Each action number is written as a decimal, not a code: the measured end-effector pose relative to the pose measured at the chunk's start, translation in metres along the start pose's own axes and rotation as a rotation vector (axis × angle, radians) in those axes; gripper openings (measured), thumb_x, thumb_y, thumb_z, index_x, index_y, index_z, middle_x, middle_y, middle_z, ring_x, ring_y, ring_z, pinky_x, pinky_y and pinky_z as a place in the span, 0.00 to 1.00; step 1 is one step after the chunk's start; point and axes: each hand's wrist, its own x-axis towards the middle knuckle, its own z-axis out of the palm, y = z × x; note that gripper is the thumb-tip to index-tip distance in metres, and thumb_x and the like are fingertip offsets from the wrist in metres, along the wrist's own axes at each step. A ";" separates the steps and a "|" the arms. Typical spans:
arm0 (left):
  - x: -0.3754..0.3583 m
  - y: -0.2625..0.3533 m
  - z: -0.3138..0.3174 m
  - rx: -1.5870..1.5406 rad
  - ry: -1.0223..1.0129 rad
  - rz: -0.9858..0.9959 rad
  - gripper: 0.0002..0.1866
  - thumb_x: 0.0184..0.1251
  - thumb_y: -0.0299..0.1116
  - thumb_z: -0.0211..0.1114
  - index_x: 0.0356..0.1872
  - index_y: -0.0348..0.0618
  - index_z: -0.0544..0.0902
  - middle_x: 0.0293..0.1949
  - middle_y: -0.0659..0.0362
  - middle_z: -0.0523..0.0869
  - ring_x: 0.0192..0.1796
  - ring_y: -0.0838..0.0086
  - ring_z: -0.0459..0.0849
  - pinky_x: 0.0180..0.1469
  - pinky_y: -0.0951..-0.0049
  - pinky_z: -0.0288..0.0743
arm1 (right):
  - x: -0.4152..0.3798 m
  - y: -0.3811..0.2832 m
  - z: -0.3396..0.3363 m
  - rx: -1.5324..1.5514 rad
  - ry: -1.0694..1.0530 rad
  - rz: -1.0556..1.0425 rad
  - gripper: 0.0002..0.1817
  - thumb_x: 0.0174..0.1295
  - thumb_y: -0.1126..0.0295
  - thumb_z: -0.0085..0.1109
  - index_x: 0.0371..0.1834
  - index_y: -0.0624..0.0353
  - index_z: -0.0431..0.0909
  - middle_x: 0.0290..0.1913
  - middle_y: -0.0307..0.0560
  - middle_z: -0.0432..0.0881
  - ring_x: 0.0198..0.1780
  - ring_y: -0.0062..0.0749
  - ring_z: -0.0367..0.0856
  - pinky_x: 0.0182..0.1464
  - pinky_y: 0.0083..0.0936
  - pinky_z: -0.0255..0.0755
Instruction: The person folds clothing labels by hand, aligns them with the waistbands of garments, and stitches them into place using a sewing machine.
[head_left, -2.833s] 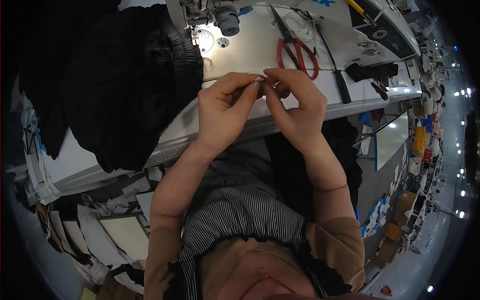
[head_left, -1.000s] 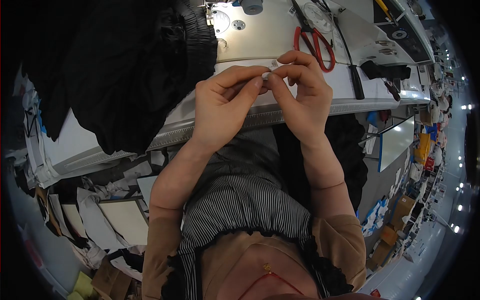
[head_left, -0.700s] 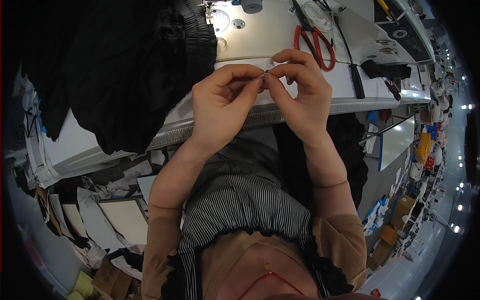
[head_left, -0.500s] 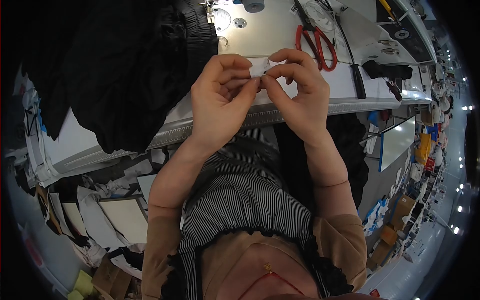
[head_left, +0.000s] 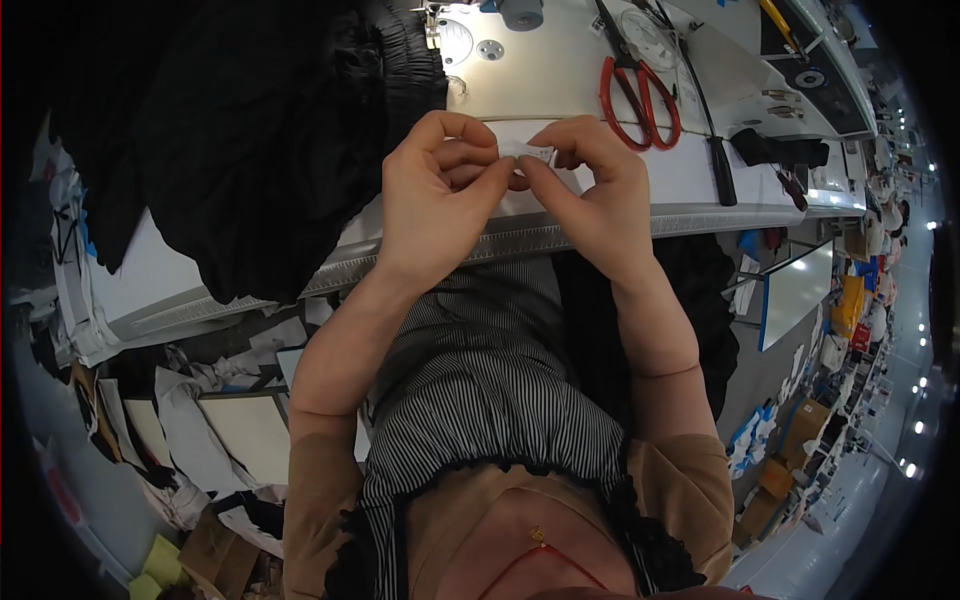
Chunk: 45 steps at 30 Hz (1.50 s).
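Cluttered workroom. White worktop [head_left: 690, 178] spans roughly 9 to 2 o'clock, graduated scale along its near edge. Black gathered garment [head_left: 230, 150] at 10 o'clock; red-handled scissors [head_left: 626, 62] at 1 o'clock.
White label [head_left: 537, 152]: just past 12 o'clock from centre, between the fingertips. Small pale strip, faint dark marks toward its 3 o'clock end, too small to read; partly covered by fingers.
Left hand [head_left: 435, 195]: fingers curled, pinching the label's 9 o'clock side. Right hand [head_left: 605, 200]: likewise, 3 o'clock side. Thumb tips almost meeting at its lower edge.
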 end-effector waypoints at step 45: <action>0.003 0.025 -0.091 1.448 -0.419 0.402 0.31 0.43 0.38 0.70 0.54 0.51 0.73 0.52 0.49 0.67 0.54 0.58 0.69 0.41 0.64 0.78 | 0.061 0.027 0.041 -0.265 -0.156 0.090 0.06 0.41 0.72 0.62 0.22 0.62 0.78 0.42 0.39 0.75 0.51 0.34 0.65 0.54 0.30 0.59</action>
